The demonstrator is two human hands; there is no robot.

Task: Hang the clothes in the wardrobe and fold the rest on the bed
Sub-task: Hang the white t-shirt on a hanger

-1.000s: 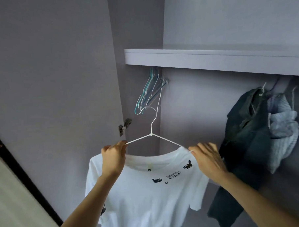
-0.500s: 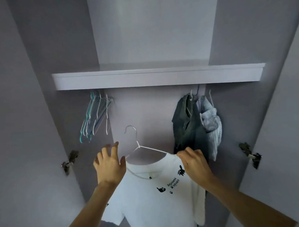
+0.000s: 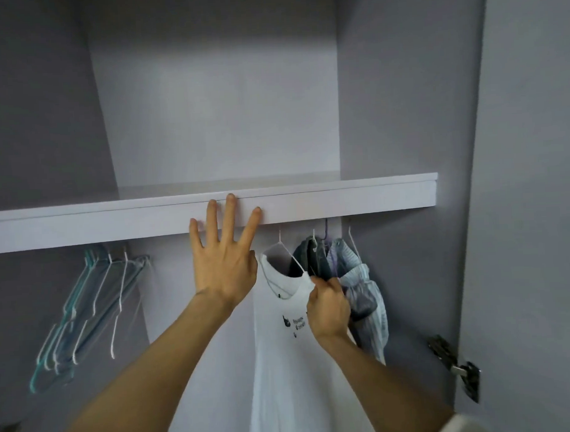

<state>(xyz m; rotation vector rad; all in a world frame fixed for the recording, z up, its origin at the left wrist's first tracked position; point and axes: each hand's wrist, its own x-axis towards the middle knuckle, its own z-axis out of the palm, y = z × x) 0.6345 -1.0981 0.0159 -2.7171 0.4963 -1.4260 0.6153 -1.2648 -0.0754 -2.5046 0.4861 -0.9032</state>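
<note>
A white T-shirt with small black prints hangs on a white wire hanger whose hook goes up behind the wardrobe shelf. My right hand pinches the shirt's right shoulder at the hanger end. My left hand is raised with fingers spread and straight, just left of the shirt, fingertips in front of the shelf edge. It holds nothing. The rail itself is hidden behind the shelf.
Dark grey and striped light-blue garments hang right of the shirt, touching it. Several bare teal and white hangers hang at the left. Door hinges sit on the right wall. The space between the bare hangers and the shirt holds nothing.
The shirt on its hanger went up and to the right, next to the dark garments. My left hand let go of the hanger and opened upward. The view tilted up.
</note>
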